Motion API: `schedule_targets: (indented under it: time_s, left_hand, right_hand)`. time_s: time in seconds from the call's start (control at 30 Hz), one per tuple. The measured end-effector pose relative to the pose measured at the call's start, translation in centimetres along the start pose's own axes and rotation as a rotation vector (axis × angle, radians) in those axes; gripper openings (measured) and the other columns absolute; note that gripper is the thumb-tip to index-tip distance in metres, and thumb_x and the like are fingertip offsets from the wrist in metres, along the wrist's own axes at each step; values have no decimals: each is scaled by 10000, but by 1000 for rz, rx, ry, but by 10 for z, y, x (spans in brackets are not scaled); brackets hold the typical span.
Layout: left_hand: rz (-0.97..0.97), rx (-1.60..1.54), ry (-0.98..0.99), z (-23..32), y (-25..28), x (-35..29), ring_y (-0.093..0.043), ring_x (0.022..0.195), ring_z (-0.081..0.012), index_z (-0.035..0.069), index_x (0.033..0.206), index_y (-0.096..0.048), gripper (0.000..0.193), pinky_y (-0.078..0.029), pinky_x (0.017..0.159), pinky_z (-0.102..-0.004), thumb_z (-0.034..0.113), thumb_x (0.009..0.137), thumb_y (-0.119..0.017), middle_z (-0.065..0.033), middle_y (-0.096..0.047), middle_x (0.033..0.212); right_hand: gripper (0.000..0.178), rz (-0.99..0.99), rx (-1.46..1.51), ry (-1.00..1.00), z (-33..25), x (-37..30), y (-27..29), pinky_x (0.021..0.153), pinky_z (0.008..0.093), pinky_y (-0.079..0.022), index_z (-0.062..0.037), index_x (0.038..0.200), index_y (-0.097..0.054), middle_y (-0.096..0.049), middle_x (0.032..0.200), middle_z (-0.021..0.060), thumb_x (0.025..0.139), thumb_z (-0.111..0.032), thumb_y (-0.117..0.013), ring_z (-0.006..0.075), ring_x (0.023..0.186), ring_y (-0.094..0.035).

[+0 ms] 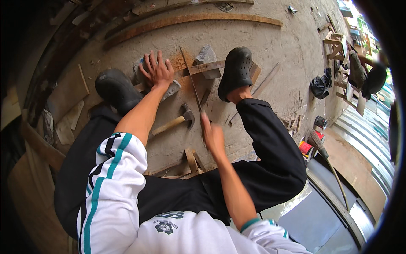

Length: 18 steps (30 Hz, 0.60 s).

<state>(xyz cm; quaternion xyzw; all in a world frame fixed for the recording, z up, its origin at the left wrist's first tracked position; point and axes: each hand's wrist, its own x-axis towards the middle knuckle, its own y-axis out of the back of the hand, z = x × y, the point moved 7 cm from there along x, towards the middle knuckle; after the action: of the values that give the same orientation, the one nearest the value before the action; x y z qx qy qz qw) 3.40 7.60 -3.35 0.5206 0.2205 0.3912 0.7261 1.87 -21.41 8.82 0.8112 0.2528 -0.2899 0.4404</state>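
The wooden strip lies ahead of my right hand, crossed by the thin saw; my left hand, fingers spread, seems to steady it. My right, though blurred, looks closed around the saw's near end. I'd keep strokes long and even, left fingers clear of the blade. Rough floor spreads all around: beyond my grip a long plank, just left a hammer, ahead some orange dust.
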Motion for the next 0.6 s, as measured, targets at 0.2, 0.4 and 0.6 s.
schedule_targets:
  time_s: [0.2, 0.4, 0.6]
  left_hand:
    - [-36, -13, 5, 6, 0, -1, -140, 1473, -301, 161, 1426, -453, 521, 9, 1148, -580, 377, 953, -412, -113, -312, 1540]
    - [-35, 11, -2, 4, 0, -1, -133, 1474, -298, 168, 1436, -442, 523, 16, 1149, -580, 386, 963, -397, -108, -305, 1545]
    - [-34, 76, -6, 3, 2, -1, -171, 1464, -293, 171, 1436, -445, 528, -19, 1148, -566, 403, 963, -414, -101, -328, 1538]
  right_hand:
    - [837, 49, -43, 4, -18, -13, 22, 558, 406, -444, 58, 547, -610, -516, 467, 146, 911, -683, -465, 247, 482, -543]
    - [832, 51, -61, 95, -10, 37, -3, 643, 447, -469, 71, 583, -604, -554, 556, 219, 924, -669, -439, 344, 584, -599]
    - [841, 34, -68, -65, -3, -36, 32, 547, 402, -436, 59, 549, -556, -498, 486, 157, 910, -693, -454, 266, 473, -508]
